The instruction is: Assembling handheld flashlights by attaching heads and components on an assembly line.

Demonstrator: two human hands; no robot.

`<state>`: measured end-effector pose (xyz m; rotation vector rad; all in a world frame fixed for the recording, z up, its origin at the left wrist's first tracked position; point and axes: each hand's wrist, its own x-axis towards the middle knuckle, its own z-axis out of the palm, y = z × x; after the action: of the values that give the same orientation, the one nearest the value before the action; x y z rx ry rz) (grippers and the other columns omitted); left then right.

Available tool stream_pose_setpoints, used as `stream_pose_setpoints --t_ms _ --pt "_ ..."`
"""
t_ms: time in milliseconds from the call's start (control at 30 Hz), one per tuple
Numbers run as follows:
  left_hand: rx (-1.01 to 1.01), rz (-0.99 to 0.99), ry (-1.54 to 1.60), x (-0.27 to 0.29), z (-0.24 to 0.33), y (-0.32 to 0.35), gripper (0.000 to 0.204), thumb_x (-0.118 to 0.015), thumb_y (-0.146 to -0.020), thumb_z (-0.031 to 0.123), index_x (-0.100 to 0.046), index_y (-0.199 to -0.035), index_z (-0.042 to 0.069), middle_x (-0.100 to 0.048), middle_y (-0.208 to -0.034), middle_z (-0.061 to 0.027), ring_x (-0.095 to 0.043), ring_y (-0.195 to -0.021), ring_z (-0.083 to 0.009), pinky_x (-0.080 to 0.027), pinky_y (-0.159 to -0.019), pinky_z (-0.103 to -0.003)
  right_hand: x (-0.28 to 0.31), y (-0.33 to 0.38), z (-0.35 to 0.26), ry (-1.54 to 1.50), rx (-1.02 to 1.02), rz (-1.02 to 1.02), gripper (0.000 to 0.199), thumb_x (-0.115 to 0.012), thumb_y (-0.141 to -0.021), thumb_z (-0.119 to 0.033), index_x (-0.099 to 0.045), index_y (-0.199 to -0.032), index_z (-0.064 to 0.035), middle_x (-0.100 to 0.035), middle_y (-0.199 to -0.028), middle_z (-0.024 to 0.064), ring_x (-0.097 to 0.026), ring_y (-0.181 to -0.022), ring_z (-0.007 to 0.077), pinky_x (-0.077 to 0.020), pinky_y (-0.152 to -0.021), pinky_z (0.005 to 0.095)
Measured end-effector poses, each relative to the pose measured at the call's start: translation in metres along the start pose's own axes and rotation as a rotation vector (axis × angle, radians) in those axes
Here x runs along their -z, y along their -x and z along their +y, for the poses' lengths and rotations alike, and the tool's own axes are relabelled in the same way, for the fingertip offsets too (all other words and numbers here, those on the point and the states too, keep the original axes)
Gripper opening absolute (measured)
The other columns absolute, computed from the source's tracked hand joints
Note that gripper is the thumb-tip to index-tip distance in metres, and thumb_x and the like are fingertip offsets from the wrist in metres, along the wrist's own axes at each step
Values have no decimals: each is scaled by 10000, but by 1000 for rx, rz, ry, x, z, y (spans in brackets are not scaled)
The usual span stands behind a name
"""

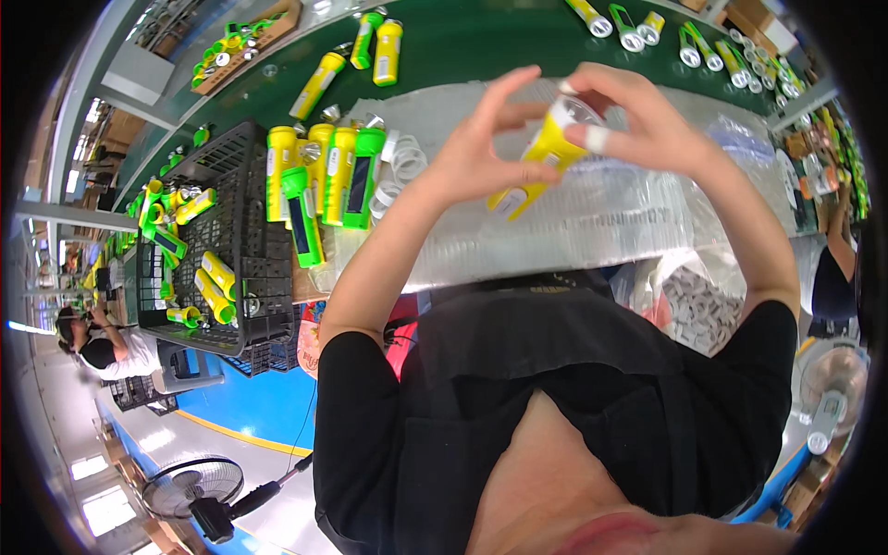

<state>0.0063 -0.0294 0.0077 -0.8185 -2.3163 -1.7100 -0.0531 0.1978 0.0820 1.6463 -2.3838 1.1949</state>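
A yellow flashlight (548, 148) is tilted over the workbench, its clear round head up and to the right. My left hand (486, 143) curls round its body, thumb across the front and forefinger raised off it. My right hand (638, 120) grips the head end between thumb and fingers; white tape wraps its thumb and a fingertip. Left of my hands, several yellow flashlights (340, 176) and green flashlights with dark panels (363, 180) stand or lean in a group. Beside them lie white rings (407, 165).
A black plastic crate (254, 176) holding flashlights stands at the left. Plastic sheeting (610, 217) covers the near bench. More flashlights lie on the green surface (472, 46) beyond. A bag of white parts (698, 310) hangs below the bench. Fans (192, 486) and other people are farther off.
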Motion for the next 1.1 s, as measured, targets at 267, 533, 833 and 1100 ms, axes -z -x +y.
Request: stream_pose_setpoints --t_ms 267,533,833,1100 --pt "-8 -138 -277 13 -17 -22 623 -768 -765 260 -468 -1273 58 -677 -916 -166 -679 -844 -327 -531 -721 -434 -33 -15 54 291 181 379 319 -457 -977 -368 -605 -1036 -92 -618 -764 123 -623 -641 326 -481 -558 378" --pt "18 255 -1020 116 -154 -116 731 -725 -798 485 -434 -1355 112 -633 -1070 -217 -642 -923 -400 -534 -781 -441 -44 -114 246 416 -379 685 351 -445 -985 -456 -578 -1079 -145 -689 -856 146 -665 -771 374 -521 -644 459" --pt "659 67 -949 166 -195 -82 788 -659 -844 353 -243 -1466 106 -664 -993 -240 -654 -924 -398 -533 -808 -450 -17 -96 300 1044 -565 348 440 -635 -870 -438 -608 -1093 -60 -634 -1113 135 -626 -1034 331 -513 -835 454" --pt "354 -16 -259 28 -60 -30 947 -764 -787 315 -184 -1498 81 -681 -961 -196 -688 -774 -300 -535 -686 -366 -101 -65 121 -1037 -689 518 540 -634 -890 -492 -564 -1170 -35 -653 -995 130 -642 -905 198 -523 -805 350"
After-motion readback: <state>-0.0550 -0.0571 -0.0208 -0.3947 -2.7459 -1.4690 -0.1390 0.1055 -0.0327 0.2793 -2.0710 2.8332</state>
